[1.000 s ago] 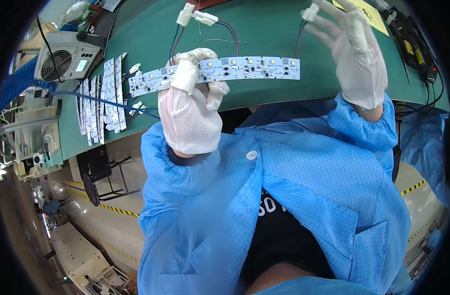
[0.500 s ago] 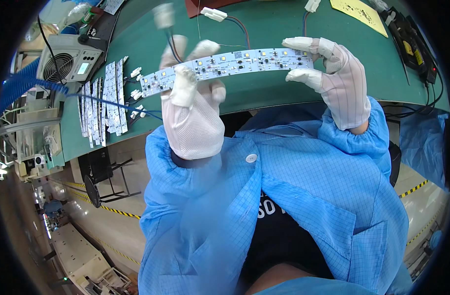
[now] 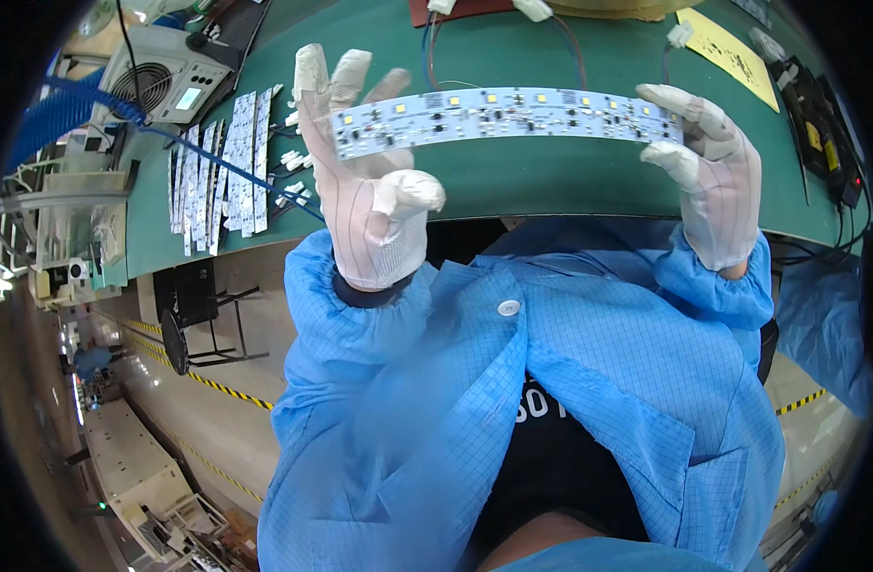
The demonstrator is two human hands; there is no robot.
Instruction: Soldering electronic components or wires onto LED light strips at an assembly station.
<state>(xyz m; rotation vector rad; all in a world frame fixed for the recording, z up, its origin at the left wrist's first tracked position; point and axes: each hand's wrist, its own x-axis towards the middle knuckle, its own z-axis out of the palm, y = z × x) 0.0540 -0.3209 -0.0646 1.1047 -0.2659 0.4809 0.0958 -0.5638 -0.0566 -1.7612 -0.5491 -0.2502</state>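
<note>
A long LED circuit board, white with small yellow LEDs and dark components, is held up above the green bench. My right hand, in a white glove, pinches its right end between thumb and fingers. My left hand, gloved too, has its fingers spread at the board's left end. Its fingers lie partly behind the board and its thumb is apart, below the lower edge. Wires with white connectors show beyond the board's upper edge.
Several similar LED boards with white plugs lie at left on the green bench. A grey fan unit and a blue cable are near them. Far right are a yellow sheet and a black device.
The board has shifted to the right, together with both hands. My left hand has loosened its pinch and spread its fingers, while the right still grips the end.
</note>
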